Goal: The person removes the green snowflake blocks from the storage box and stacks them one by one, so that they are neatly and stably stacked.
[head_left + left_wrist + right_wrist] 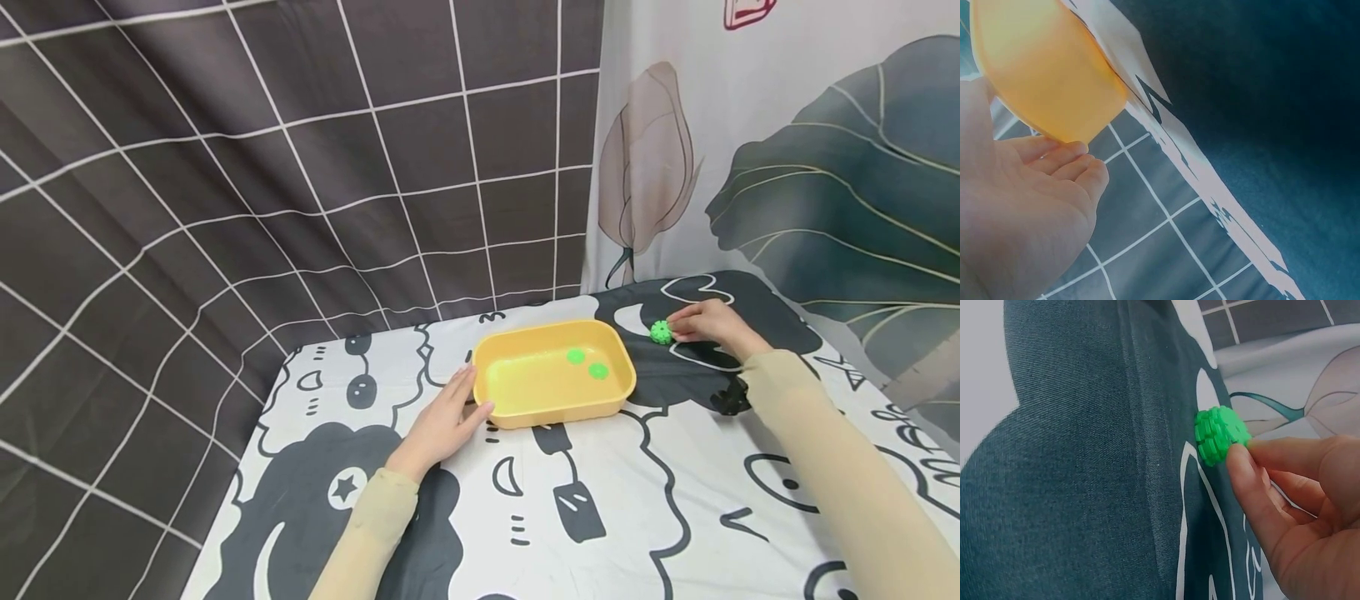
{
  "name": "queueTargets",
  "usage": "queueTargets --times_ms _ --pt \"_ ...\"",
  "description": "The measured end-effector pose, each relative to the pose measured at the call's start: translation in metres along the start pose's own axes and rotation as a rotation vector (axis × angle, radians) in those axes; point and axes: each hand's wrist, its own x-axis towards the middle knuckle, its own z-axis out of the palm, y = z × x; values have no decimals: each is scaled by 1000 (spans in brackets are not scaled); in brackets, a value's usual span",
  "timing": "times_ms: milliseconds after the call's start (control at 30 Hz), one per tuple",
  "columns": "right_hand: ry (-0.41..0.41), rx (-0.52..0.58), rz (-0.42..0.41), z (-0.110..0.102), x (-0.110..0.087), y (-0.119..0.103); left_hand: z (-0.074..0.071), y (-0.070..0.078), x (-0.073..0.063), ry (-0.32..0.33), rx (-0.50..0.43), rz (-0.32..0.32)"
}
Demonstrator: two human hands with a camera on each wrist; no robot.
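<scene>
A yellow rectangular tray (555, 414) rests on the patterned cloth in the head view. Two flat green notched discs, one at the back (575, 357) and one nearer (598, 371), lie in its right half. My left hand (438, 421) touches the tray's left end with extended fingers, the thumb by the near corner; the left wrist view has the fingertips against the tray's edge (1054, 69). To the right of the tray, my right hand (712, 323) pinches a small stack of green notched discs (1219, 434) between thumb and forefinger, just over the dark part of the cloth.
A black-and-white cartoon cloth (517, 492) covers the table. Beside my right wrist lies a small black object (729, 398), partly hidden by the sleeve. Behind the table hang a dark grid curtain (405, 150) and a pale leaf-print curtain (750, 100).
</scene>
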Motion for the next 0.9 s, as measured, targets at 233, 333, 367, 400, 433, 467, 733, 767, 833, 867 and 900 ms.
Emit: queueTargets --times_ms 233,333,367,400,433,467,733,767,833,867,900 --pt "-17 14 19 -1 2 4 2 0 -1 -11 6 -20" --pt "-22 20 19 -1 2 5 3 1 -2 -10 7 -20" --pt "-22 22 19 -1 2 5 3 1 -2 -9 8 -20" --pt "-22 22 21 -1 3 5 2 1 -2 -7 7 -18" --pt "-22 20 22 -1 3 5 2 1 -1 -7 8 -18" --pt "-21 18 22 -2 3 5 2 1 -1 -6 8 -17" --pt "1 10 18 -2 1 4 2 1 -1 -3 7 -9" --pt "5 8 19 -2 1 4 2 1 -1 -4 8 -10" --pt "12 9 16 -2 1 4 1 1 -1 -5 9 -10" --pt "15 8 15 -2 1 4 1 1 0 -5 10 -9" --pt "17 5 13 -2 1 3 1 1 0 -6 13 -9"
